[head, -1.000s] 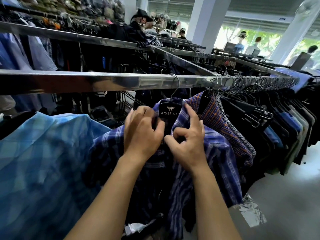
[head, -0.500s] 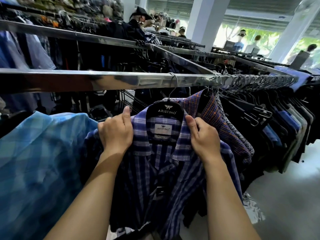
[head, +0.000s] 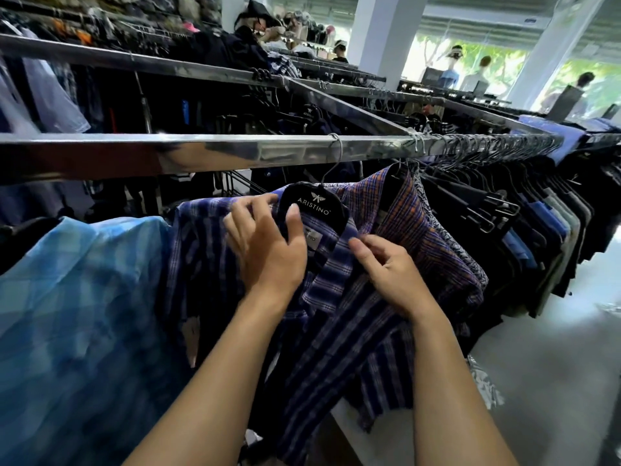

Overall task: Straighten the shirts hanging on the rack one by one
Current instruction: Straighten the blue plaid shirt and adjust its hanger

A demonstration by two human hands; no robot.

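Moved: since half a second ago the left grip [head: 268, 245] has slid inward from the shoulder to the neck of the hanger [head: 314, 205]. The right grip [head: 386, 270] has dropped from the shoulder to the shirt front, below the collar [head: 331, 277].
Shirt in hand: the dark blue plaid shirt [head: 336, 331] hangs on the black hanger, hooked over the steel rail [head: 235, 153]. It sits in a gap between the clothes on either side.
Left grip: fingers spread and relaxed, lying on the cloth at the left of the collar. The thumb rests against the hanger's lower edge. It pinches nothing, and it probably steadies the hanger so the shirt does not swing.
Right grip: thumb and curled fingers pinch the front edge of the plaid shirt just beside the collar point, likely to pull the opening closed and flat.
Collar: its right wing lies folded out over the front, and the front hangs twisted to the right.
Neck label [head: 312, 235]: half covered by the left thumb.
Neighbours: a light blue shirt [head: 67, 314] is on the left. An orange check shirt [head: 420, 216] touches the plaid one on the right, with packed dark clothes [head: 521, 230] beyond.
Stage: this shirt looks mid-adjustment; the front needs squaring under the collar.
Risk: a hard tug could slip a shoulder off the hanger.
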